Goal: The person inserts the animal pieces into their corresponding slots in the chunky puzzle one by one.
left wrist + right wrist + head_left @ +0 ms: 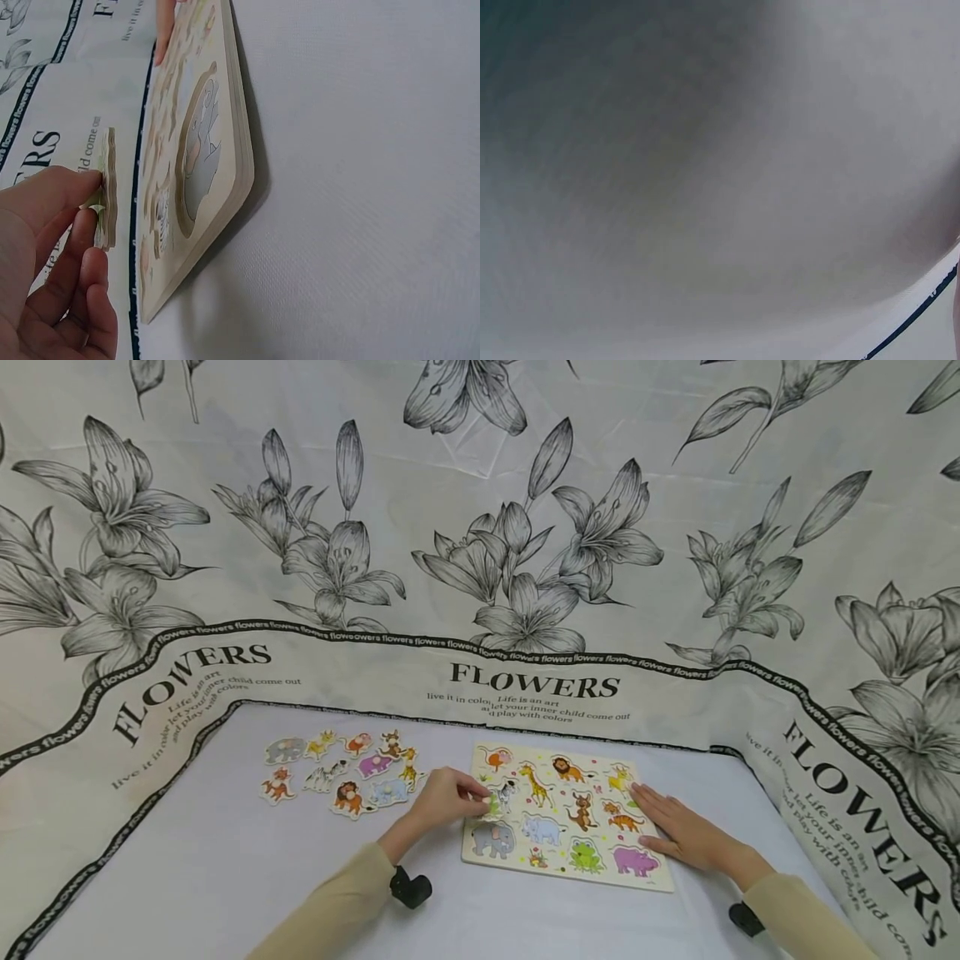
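Pale wood in a fingertip pinch

Gripped between thumb and fingertips of the left hand [439, 800]: a thin puzzle piece [112, 199], green showing, print mostly hidden. Edge-on in the left-wrist view, apart from the puzzle board [237, 169] and just above its left side, near the zebra recess [507, 792]. Resting on the board's right edge: the right hand [686, 835], fingers straight and holding nothing. Probably light and rigid, slightly slick on the printed face, hardly fragile except at narrow bits of outline. Best held by opposite rims, with fingertips clear of the underside. Beneath the board, smooth white cloth [202, 860]. Off to the left, loose animal pieces [375, 766]. Behind and to both sides, pale flower-printed fabric [420, 477], lightly creased.
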Motion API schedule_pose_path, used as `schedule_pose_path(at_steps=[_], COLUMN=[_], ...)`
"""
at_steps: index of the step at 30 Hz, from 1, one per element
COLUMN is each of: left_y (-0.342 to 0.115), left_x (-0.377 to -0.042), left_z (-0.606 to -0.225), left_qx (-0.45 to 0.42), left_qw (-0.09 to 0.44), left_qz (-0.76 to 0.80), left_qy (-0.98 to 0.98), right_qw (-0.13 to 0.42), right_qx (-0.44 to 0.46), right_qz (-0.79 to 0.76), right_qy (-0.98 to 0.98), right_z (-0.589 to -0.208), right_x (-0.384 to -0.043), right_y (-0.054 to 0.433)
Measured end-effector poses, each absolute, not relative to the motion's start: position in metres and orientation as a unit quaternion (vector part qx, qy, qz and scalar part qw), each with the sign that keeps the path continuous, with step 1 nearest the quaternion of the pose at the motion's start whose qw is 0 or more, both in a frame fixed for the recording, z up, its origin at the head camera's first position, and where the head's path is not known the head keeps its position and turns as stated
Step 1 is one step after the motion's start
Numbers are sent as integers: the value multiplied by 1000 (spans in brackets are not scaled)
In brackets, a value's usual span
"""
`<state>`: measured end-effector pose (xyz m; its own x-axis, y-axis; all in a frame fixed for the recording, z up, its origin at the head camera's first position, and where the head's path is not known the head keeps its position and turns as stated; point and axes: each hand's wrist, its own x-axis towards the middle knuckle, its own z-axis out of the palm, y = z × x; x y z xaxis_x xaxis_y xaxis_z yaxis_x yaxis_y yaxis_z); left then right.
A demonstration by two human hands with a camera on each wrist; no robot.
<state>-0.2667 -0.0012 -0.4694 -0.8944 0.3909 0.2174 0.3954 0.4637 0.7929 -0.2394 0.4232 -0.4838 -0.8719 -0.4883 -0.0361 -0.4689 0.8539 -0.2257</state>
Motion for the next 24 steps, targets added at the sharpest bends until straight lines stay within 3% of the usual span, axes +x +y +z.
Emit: schedule_pose_path(at_steps=[19, 24], left_y=[35, 45], left_x=[-259, -256], left_z=[-474, -475], left_qx=[-245, -243], left_qw=[-27, -27], left_qz=[-484, -487], left_qy=[-840, -838], right_qw=[17, 47], right_qx=[-276, -250], right_qz=[-97, -101], right_qy=[956, 962], right_z=[-490, -488], right_x=[-243, -242], right_y=[429, 426])
